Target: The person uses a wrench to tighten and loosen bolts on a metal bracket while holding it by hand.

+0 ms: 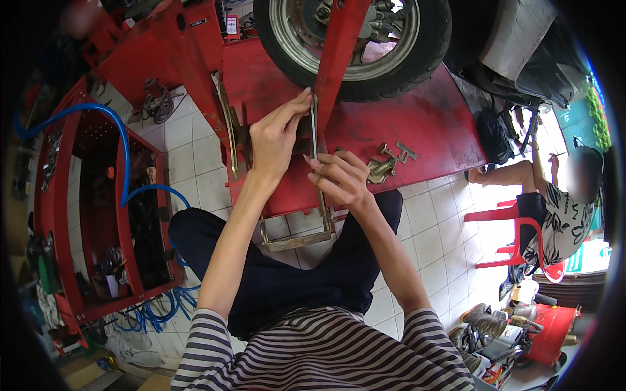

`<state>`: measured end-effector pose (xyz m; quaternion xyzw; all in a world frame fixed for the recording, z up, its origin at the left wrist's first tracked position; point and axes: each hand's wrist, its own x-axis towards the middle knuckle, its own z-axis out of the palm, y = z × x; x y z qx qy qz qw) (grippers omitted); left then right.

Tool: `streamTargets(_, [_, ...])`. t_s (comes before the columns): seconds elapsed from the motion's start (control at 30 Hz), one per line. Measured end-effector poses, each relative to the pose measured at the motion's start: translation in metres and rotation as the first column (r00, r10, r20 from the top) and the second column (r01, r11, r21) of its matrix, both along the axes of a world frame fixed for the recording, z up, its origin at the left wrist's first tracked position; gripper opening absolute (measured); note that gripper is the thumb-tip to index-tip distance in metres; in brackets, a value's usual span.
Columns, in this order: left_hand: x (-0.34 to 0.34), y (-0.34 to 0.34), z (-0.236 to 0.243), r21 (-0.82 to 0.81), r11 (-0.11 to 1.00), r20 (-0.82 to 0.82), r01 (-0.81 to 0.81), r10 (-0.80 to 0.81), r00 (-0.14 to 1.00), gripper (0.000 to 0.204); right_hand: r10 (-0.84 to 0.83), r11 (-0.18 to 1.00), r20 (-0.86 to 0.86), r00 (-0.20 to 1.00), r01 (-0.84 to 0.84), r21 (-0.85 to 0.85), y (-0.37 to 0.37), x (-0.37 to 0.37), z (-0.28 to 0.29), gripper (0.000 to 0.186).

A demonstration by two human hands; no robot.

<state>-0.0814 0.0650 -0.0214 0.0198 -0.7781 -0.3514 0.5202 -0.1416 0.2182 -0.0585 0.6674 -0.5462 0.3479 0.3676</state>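
A slim, silvery rod-like hand tool stands nearly upright in the picture beside the red post. Its exact kind is hard to make out. My right hand is closed on the lower end, fingers curled. My left hand is held close to the upper end, its fingers pressed together by the post; what lies between them is hidden. Below the tool, a worn U-shaped metal bracket extends between my knees. A curved metal plate stands left of my left hand.
A motorcycle wheel rises over the red platform, where loose metal parts lie. On the left stand a red tool cart and a blue hose. To the right, a person sits on a red chair.
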Motion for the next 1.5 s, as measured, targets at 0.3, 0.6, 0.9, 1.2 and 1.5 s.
streamTargets(0.3, [0.003, -0.005, 0.004, -0.057, 0.997, 0.072, -0.042, 0.046, 0.996, 0.009, -0.054, 0.997, 0.018, 0.998, 0.055, -0.053, 0.005, 0.007, 0.007, 0.017])
streamTargets(0.6, [0.0, -0.008, 0.003, -0.019, 0.999, 0.124, -0.051, 0.053, 0.991, 0.009, -0.061, 0.998, 0.043, 0.997, 0.062, -0.025, -0.008, 0.027, 0.034, 0.029])
streamTargets(0.9, [0.001, -0.014, 0.006, -0.169, 0.986, 0.114, -0.012, 0.032, 0.993, 0.011, -0.129, 0.991, 0.081, 0.988, 0.132, -0.032, 0.011, 0.016, 0.022, 0.036])
streamTargets(1.2, [0.002, -0.017, 0.006, -0.073, 0.997, 0.154, 0.032, -0.021, 0.988, 0.014, -0.098, 0.968, 0.234, 0.967, 0.148, -0.204, 0.0, 0.012, 0.079, 0.032])
streamTargets(1.5, [0.007, -0.006, 0.022, -0.101, 0.988, 0.163, -0.115, 0.131, 0.978, 0.01, -0.086, 0.956, 0.296, 0.951, 0.163, -0.245, -0.045, 0.001, 0.109, 0.03])
